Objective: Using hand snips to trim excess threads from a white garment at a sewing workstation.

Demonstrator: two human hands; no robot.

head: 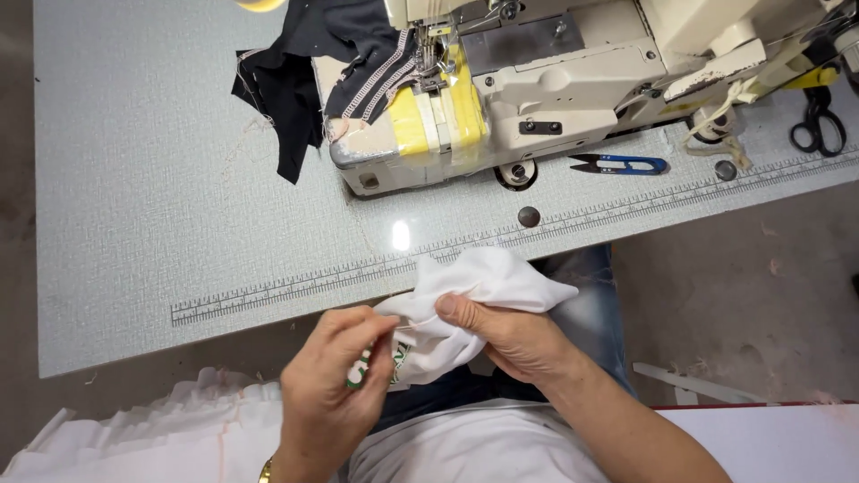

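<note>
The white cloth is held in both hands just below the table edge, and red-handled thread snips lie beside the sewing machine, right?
Not quite: the head view shows the thread snips have blue handles, not red. The rest holds: both hands, left and right, hold the white cloth below the table edge, beside the sewing machine.

sewing machine (537, 80) on table (161, 224) | snips (622, 164) before machine | scissors (817, 121) right | ruffled fabric (143, 438) lower left

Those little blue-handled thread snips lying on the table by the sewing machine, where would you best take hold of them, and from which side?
Grip the blue snips by the blue handle loop, coming from the right. They lie flat on the table with the dark pointed blades aimed left toward the sewing machine, so the handle end is the blunt, open side. Both hands are currently on the white cloth.
</note>
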